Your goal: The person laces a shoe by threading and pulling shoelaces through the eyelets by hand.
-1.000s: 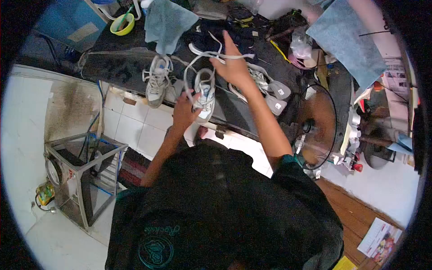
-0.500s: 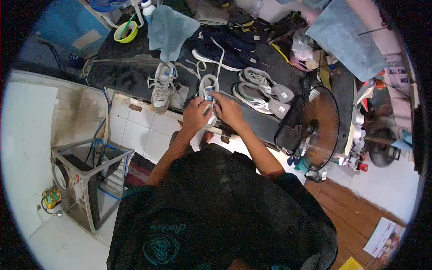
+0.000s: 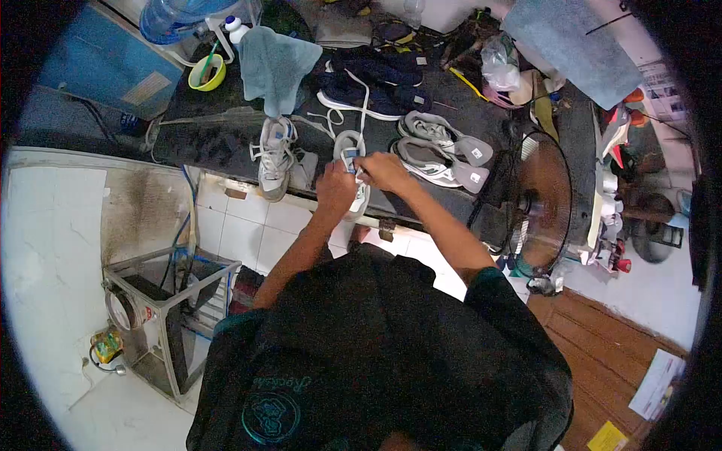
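Step in hand: lace work on the white shoe [image 3: 350, 152], which sat near the front edge of the dark table [image 3: 214, 143], toe toward me. My left hand [image 3: 336, 191] bent over the front of the shoe; fingertips hidden, so I could not tell whether they were clamped on anything. My right hand [image 3: 384, 173] had its fingers drawn together beside the tongue [image 3: 350, 153]; whether they pinched lace, could not tell.

Handling notes, my judgement: the left hand served best as a steady, keeping the shoe from sliding off the edge, while the right took up lace evenly. The long loose lace [image 3: 366, 104] ran toward the navy shoes [image 3: 361, 100]; best kept flat, untwisted and clear of them.

Compared with one second earlier: my right hand had been raised well apart from the shoe, lace stretched across it; now it was down at the tongue, just beside the left, and the lace lay slack.
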A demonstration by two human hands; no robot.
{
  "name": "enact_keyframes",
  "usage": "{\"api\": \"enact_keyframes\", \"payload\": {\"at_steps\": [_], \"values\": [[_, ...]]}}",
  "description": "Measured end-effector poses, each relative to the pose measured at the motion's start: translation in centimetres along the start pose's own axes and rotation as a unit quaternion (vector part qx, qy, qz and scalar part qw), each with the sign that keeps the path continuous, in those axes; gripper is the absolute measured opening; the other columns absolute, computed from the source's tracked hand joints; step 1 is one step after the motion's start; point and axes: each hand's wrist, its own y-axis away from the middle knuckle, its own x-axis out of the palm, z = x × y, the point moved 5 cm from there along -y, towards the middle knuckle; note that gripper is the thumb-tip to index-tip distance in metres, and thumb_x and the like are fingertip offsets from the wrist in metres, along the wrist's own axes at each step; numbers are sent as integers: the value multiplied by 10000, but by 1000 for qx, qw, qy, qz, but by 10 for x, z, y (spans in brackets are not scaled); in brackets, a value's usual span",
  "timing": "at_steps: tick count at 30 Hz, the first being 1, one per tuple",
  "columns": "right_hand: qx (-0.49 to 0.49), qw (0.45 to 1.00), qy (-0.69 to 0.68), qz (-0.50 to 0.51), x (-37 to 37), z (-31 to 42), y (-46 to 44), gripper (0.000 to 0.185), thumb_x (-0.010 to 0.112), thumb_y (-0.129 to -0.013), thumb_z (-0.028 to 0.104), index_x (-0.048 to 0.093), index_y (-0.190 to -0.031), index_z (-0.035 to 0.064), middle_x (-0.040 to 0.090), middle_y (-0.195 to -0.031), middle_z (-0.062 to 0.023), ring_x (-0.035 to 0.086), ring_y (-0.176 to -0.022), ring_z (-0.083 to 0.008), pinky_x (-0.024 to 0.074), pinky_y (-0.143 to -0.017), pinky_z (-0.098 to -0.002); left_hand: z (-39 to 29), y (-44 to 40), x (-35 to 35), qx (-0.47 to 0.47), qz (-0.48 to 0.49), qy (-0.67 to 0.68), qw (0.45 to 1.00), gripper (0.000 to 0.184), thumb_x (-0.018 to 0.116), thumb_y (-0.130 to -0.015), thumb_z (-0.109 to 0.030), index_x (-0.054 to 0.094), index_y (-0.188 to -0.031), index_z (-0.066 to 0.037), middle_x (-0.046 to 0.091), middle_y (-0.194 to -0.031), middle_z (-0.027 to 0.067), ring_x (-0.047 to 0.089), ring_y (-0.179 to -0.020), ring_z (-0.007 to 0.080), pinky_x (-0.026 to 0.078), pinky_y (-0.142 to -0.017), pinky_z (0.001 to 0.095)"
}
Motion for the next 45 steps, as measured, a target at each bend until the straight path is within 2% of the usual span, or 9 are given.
{"api": "enact_keyframes", "payload": {"at_steps": [7,23,26,30,33,36,40,43,45], "values": [[20,1000,-10,-21,0,-1,1,287,711,-836,227,645,-1087,105,702,-884,-194,685,-864,-412,540,-730,-532,14,5,11,145,35,89,985,154,689,-807,-210,714,-838,-61,582,-1066,120,583,-1008,304,528,-750,460],[79,990,-23,-111,-15,16,-7,262,708,-839,286,675,-988,73,695,-790,-208,692,-769,-402,538,-676,-514,25,-5,-19,2,-21,-38,999,173,704,-767,-237,697,-787,-65,549,-1014,142,575,-1000,355,524,-760,469],[143,981,-19,-130,-27,12,-7,242,727,-826,288,693,-955,86,698,-792,-203,694,-779,-390,540,-693,-510,13,-11,-25,153,-12,90,984,201,713,-785,-269,728,-822,-72,615,-983,140,634,-914,347,545,-727,447],[97,982,-52,-151,-41,0,1,233,737,-815,277,703,-967,105,706,-813,-189,692,-817,-384,538,-723,-507,25,-3,-59,-35,136,192,971,264,701,-861,-320,728,-857,-58,706,-867,134,687,-752,350,543,-688,457],[84,985,-42,-142,-44,23,-8,250,747,-808,280,707,-979,102,705,-824,-194,689,-802,-390,537,-708,-507,5,-6,-66,30,77,140,987,311,704,-878,-354,714,-911,-45,705,-832,160,704,-753,329,545,-688,435],[120,975,-89,-165,-56,11,-9,270,756,-808,281,703,-975,76,701,-830,-214,690,-819,-407,540,-720,-512,-15,-2,-76,107,213,240,941,312,707,-881,-375,710,-981,-79,715,-838,168,716,-795,335,546,-713,449],[147,967,-110,-177,-60,-4,-9,258,765,-808,269,703,-977,83,706,-860,-221,694,-846,-408,542,-742,-510,10,9,-85,-1,210,208,955,236,719,-892,-324,726,-1010,-119,731,-870,116,688,-716,282,542,-716,411],[159,962,-117,-187,-63,-13,-10,248,767,-805,256,701,-970,83,702,-845,-224,694,-842,-410,541,-737,-506,-24,18,-126,145,170,287,932,262,724,-895,-325,738,-1069,-129,733,-894,116,666,-675,261,541,-709,393],[164,961,-127,-185,-63,-15,-8,248,769,-802,252,700,-964,77,698,-833,-228,693,-836,-414,541,-734,-505,-13,29,-129,10,260,244,934,313,717,-908,-327,733,-1126,-103,717,-900,140,674,-747,252,535,-693,378]]}}
